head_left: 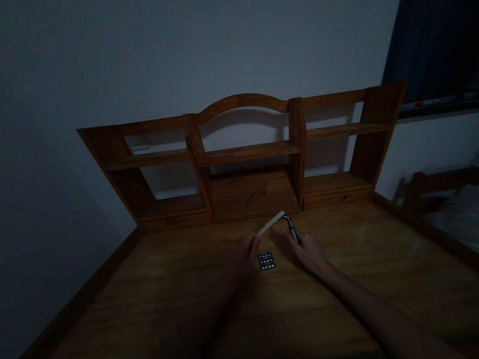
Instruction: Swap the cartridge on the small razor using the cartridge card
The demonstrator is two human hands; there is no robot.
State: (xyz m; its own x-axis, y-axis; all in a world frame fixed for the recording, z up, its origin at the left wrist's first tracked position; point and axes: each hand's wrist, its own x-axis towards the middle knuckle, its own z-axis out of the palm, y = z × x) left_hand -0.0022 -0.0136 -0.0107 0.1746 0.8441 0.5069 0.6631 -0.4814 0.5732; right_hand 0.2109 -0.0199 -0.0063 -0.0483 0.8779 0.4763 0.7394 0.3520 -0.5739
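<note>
Counter: a brown, wood-grained wooden counter [375, 303] carried everything; both bare forearms reached forward across it from the near edge.
Left hand: the left hand [246, 258] was closed round the near end of a pale, slim, strip-like tool [272, 223], which slanted up and to the right.
Right hand: the right hand [310, 253] gripped a short, dark, metallic pen-like handle [293, 230], its tip pointing away from the person.
Tool contact: the pale strip's far end met the top of the dark handle, or lay just beside it; the dim light made the joint unclear.
Tray: a small, dark, rectangular tray of small bits [267, 261] lay flat on the counter between the two hands, just beside the left one.
Background: an empty wooden hutch with shelves [248, 153] stood at the far edge, against a pale wall.
Risk: poor lighting could cause misalignment at the tips. A hand dropping low could knock the tray and scatter its small pieces.
</note>
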